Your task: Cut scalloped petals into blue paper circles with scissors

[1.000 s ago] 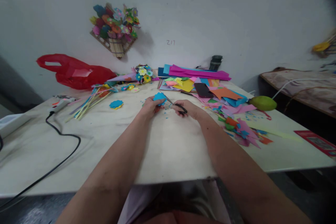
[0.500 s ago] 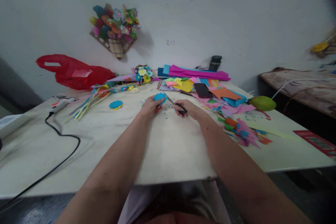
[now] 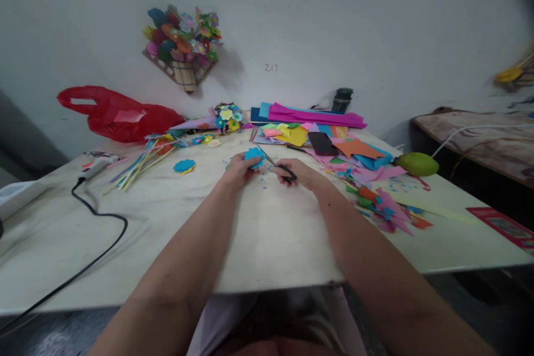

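Observation:
Between the thumb and fingers of my left hand (image 3: 239,169) is a blue scalloped paper piece (image 3: 253,157). My right hand (image 3: 294,171) is closed round the black handles of a pair of scissors (image 3: 286,171), whose blades point up and left to the right edge of the blue piece. Whether the blades touch the paper is too small to tell. Tiny blue scraps (image 3: 264,187) are scattered on the white table (image 3: 275,233) around both hands. To the left lies a blue flower cutout (image 3: 184,166) on top of a yellow one.
A glue gun (image 3: 97,166) with a black cord, paper strips (image 3: 144,167) and a red bag (image 3: 125,118) are on the left. Coloured paper scraps (image 3: 387,208), a phone (image 3: 322,143) and a green fruit (image 3: 417,164) are on the right. Paper sheets (image 3: 312,115) lie at the back.
The blue piece has turned slightly in my left hand and shows a little more of its face. The scissors and my right hand have barely shifted.

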A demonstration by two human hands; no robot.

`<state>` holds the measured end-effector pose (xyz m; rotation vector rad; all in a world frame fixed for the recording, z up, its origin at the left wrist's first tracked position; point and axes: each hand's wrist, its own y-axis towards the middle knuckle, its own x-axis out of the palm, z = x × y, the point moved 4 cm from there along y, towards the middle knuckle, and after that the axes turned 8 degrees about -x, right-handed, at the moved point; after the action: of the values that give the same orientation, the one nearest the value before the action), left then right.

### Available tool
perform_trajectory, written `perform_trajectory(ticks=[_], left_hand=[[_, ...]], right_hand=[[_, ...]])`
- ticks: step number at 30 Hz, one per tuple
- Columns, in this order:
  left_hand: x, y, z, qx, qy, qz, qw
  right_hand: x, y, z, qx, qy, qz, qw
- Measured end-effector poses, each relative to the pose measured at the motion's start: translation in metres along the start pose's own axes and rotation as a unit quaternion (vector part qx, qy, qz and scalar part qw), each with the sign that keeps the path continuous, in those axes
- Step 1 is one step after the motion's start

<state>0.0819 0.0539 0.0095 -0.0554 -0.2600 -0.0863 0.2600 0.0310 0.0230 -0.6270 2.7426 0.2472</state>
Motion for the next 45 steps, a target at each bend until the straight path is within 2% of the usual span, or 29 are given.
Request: perform_trajectory(ticks=[5,14,26,33,40,45], left_hand=[[-0.0019,0.0005,-0.0021,-0.026,-0.014,0.018,0.999],[-0.0013,0.0018,-0.0022,-0.015,-0.021,0.007,1.0],[-0.001,0.0011,-0.0035,-0.032,-0.046,0.013,0.998],[-0.0014,0.0014,-0.0032,-0.036,-0.046,0.008,0.998],[-0.0003,0.0027,-0.0034,-0.021,-0.037,-0.021,0.999],[-0.0011,0.0034,-0.0035,-0.017,-0.037,-0.015,0.999]], right_hand=[[0.0006,0.0003,0.0004,0.007,-0.005,0.004,1.0],[0.0027,-0.0016,-0.0043,0.013,-0.01,0.007,1.0],[0.005,-0.0027,-0.0059,0.011,-0.016,0.012,1.0],[0.006,-0.0014,-0.005,0.017,-0.014,0.017,1.0],[0.0059,-0.0011,-0.0054,0.012,-0.007,0.018,1.0],[0.0059,-0.0013,-0.0057,0.006,-0.003,0.017,1.0]])
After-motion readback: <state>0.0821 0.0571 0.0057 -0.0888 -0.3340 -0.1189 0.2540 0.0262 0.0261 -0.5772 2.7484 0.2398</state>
